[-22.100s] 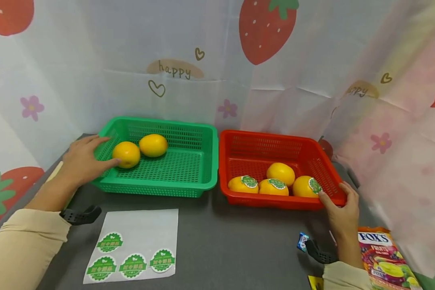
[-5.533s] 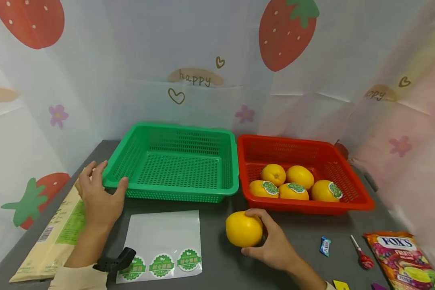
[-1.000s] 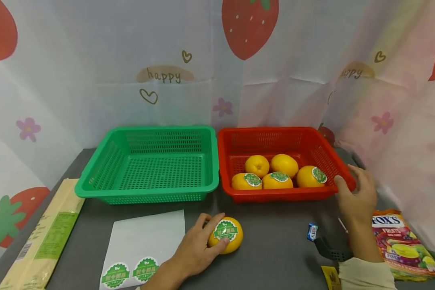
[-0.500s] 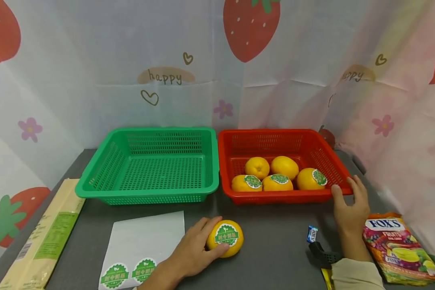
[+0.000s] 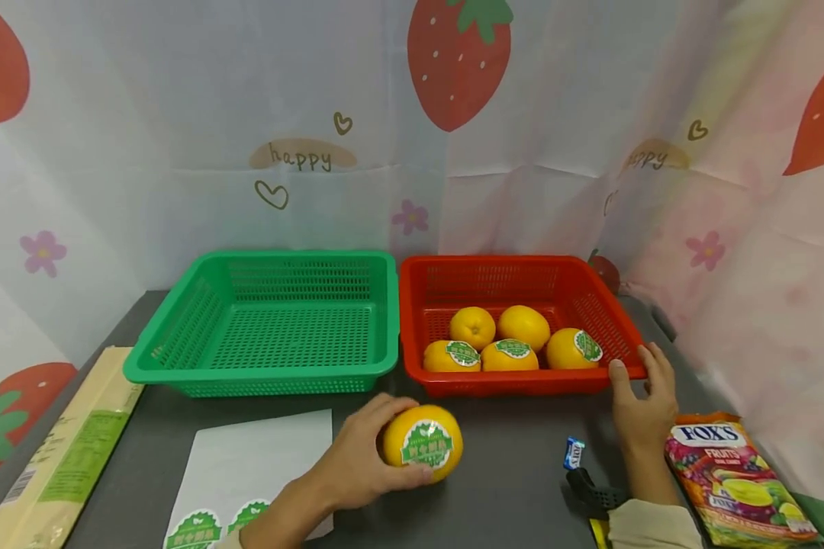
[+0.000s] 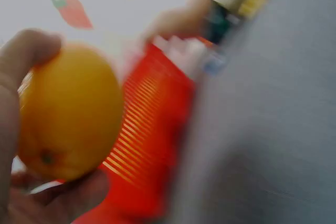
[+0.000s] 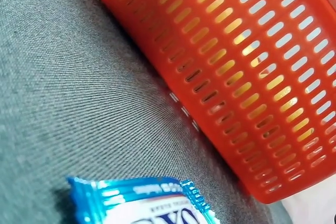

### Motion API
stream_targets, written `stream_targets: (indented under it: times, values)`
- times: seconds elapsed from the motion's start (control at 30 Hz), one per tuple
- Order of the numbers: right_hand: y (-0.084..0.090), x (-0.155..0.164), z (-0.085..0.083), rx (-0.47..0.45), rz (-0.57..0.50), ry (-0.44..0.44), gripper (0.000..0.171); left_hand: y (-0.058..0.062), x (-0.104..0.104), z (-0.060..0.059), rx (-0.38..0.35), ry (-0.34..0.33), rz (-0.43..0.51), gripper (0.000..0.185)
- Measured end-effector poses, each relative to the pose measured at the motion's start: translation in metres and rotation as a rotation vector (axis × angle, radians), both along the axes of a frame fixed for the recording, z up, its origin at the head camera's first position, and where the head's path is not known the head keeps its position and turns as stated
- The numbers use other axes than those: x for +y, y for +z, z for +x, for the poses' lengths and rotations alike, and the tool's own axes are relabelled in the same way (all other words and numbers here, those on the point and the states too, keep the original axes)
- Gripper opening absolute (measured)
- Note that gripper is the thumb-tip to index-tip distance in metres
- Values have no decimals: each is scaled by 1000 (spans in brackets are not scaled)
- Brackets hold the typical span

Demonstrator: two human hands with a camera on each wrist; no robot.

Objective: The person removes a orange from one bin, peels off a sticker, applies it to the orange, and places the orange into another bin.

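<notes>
My left hand [image 5: 360, 457] grips an orange [image 5: 446, 435] in front of the baskets, thumb on one side and fingers on the other. A round green-and-white sticker [image 5: 427, 444] on it faces the head camera. The left wrist view, blurred, shows the same orange [image 6: 73, 114] between thumb and fingers. At the front right corner of the red basket [image 5: 508, 385], my right hand [image 5: 645, 412] rests with fingers spread and fairly straight, touching the rim. Several oranges [image 5: 524, 328] lie in that basket, some with stickers showing.
A green basket [image 5: 261, 375] stands left of the red one. A white sticker sheet [image 5: 261, 450] lies at front left, beside a long beige package [image 5: 75, 450]. A small blue candy [image 5: 574, 453], a yellow wrapper [image 5: 599, 532] and a FOX'S candy bag [image 5: 738, 480] lie at right.
Over the last second the left hand has raised the stickered orange slightly. Since the oldest frame, both oranges have left the green basket, the red basket has gained one, and fewer stickers show on the sheet.
</notes>
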State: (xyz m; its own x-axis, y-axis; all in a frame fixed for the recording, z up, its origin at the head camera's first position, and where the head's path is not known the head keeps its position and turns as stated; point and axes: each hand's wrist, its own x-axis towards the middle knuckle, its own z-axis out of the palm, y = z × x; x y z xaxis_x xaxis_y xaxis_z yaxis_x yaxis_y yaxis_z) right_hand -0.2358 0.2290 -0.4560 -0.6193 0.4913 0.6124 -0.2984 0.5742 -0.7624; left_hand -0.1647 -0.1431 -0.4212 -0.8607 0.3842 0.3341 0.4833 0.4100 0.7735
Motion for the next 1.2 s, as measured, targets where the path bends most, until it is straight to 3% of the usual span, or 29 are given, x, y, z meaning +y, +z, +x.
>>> stream_targets:
  times: [0.1,0.2,0.27,0.33,0.43,0.53,0.63,0.93,1.2]
  values:
    - [2,0,-2,3,-1,1,45,37,12,-22,80,94,65,61]
    - [1,-2,-1,-10,-10,2,46,60,22,-58,106,193,41,64]
    - [-1,-6,-1,-29,-15,9,46,63,25,-83,73,281,-21,66]
    - [-4,-11,0,-41,-18,17,46,59,26,-103,20,376,-81,68]
    - [-9,-17,-1,-45,-16,26,46,48,25,-120,-38,490,-223,73]
    - [-11,-21,-3,-25,-20,39,45,42,26,-124,-44,526,-358,79]
    - [-11,-22,-7,-1,-19,44,45,41,27,-123,-10,515,-449,75]
    - [-2,-15,-14,15,-11,36,45,43,32,-122,124,517,-509,52]
    - [-3,-10,-9,9,-9,41,45,47,25,-119,106,435,-528,46]
